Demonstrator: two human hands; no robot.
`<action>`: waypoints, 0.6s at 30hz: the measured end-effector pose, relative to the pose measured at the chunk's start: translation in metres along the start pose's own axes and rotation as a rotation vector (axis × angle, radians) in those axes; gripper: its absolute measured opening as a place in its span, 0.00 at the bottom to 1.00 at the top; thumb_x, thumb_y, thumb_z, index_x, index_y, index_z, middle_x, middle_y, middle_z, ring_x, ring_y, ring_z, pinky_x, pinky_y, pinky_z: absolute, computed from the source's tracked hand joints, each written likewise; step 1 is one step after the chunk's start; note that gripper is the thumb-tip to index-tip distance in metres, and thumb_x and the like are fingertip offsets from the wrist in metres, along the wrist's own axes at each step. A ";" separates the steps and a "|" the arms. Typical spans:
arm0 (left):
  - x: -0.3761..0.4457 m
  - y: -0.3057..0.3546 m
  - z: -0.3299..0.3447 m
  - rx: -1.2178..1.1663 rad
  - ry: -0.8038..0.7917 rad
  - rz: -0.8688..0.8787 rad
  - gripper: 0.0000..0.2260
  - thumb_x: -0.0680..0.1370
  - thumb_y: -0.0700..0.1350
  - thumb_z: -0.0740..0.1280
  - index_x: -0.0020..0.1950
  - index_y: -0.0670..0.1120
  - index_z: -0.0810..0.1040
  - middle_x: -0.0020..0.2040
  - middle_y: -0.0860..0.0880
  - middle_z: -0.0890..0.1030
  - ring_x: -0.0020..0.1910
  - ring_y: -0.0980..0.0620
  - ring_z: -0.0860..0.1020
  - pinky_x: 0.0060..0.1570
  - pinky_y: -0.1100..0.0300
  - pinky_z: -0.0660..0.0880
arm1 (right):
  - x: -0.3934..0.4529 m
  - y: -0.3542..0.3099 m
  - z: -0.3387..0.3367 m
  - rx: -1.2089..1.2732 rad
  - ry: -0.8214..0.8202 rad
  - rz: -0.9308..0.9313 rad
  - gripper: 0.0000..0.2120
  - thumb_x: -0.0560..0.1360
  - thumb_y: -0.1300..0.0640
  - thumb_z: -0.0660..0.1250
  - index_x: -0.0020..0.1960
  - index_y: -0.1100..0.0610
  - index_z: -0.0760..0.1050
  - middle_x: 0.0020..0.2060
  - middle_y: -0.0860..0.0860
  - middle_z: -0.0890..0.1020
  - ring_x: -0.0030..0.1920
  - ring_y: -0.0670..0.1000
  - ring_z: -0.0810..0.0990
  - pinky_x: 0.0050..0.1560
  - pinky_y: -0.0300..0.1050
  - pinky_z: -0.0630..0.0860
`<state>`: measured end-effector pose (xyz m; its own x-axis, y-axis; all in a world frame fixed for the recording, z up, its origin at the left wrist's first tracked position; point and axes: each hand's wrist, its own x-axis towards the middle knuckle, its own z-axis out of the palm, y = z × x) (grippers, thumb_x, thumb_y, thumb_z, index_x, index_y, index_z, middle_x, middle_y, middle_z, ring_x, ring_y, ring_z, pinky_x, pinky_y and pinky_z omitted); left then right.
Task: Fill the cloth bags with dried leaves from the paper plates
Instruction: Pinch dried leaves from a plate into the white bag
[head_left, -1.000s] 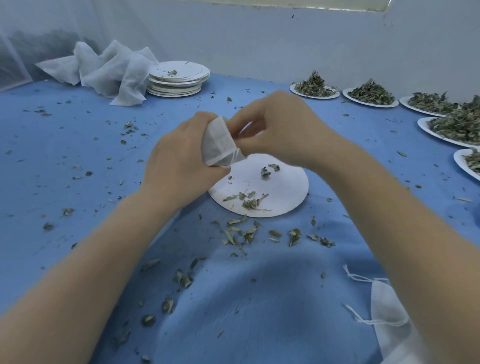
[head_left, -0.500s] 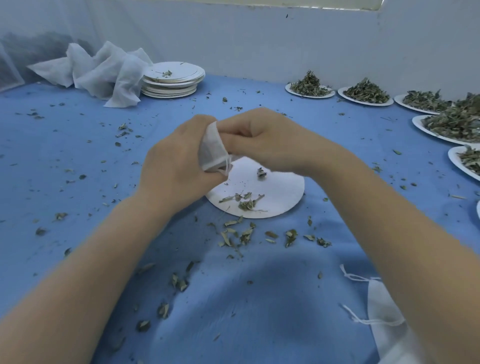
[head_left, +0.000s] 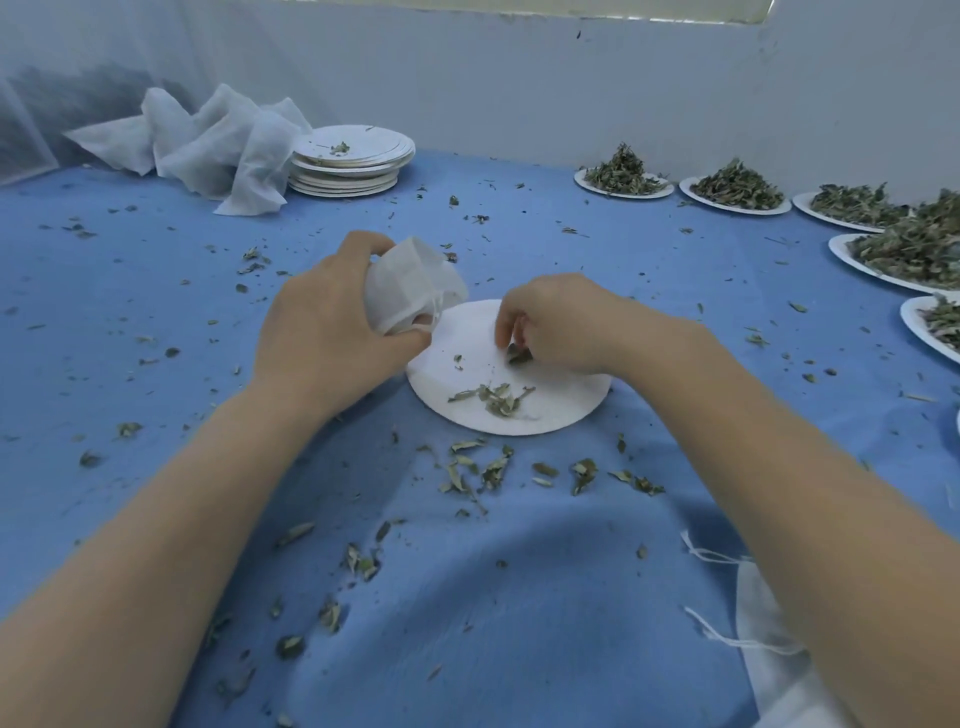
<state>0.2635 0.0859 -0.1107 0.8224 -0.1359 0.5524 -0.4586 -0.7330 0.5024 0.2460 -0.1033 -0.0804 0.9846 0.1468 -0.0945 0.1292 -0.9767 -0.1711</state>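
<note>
Centrally, left hand (head_left: 332, 332) grips small white cloth bag (head_left: 415, 286), fingers curled round it, held above table (head_left: 130, 322) at 10 o'clock of paper plate (head_left: 561, 415). Right hand (head_left: 561, 327) over plate, fingers pinching dried leaf (head_left: 518, 356) (tips partly hidden). Few loose leaves (head_left: 493, 397) lie on plate. Heaped plates (head_left: 623, 179) at 2 o'clock; empty plate stack (head_left: 350, 161) and crumpled white cloth (head_left: 208, 140) at 11 o'clock.

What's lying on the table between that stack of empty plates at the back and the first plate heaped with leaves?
In the head view, only blue cloth with scattered dried leaf crumbs lies between the stack of white paper plates and the nearest heaped leaf plate.
</note>
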 end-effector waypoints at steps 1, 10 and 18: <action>0.000 -0.002 0.000 0.002 0.008 -0.005 0.24 0.67 0.52 0.73 0.60 0.52 0.70 0.47 0.54 0.73 0.42 0.51 0.69 0.42 0.59 0.65 | -0.001 -0.004 -0.002 0.049 -0.010 -0.036 0.16 0.77 0.67 0.53 0.47 0.49 0.73 0.50 0.49 0.75 0.49 0.49 0.74 0.48 0.42 0.71; -0.001 -0.004 -0.003 0.000 0.014 -0.016 0.22 0.67 0.52 0.72 0.59 0.51 0.71 0.46 0.54 0.73 0.42 0.52 0.70 0.41 0.58 0.66 | -0.006 -0.021 0.006 0.076 -0.025 -0.270 0.23 0.73 0.73 0.53 0.54 0.51 0.78 0.49 0.46 0.74 0.49 0.46 0.72 0.47 0.35 0.69; 0.000 -0.005 -0.003 0.018 -0.050 -0.034 0.22 0.68 0.52 0.72 0.59 0.53 0.70 0.49 0.50 0.78 0.44 0.51 0.70 0.43 0.57 0.66 | -0.017 -0.024 -0.009 0.151 -0.124 -0.265 0.17 0.75 0.63 0.57 0.48 0.44 0.79 0.47 0.46 0.81 0.48 0.45 0.76 0.49 0.36 0.74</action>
<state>0.2647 0.0919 -0.1119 0.8534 -0.1431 0.5013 -0.4241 -0.7497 0.5080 0.2268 -0.0840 -0.0661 0.8963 0.4194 -0.1442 0.3506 -0.8692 -0.3487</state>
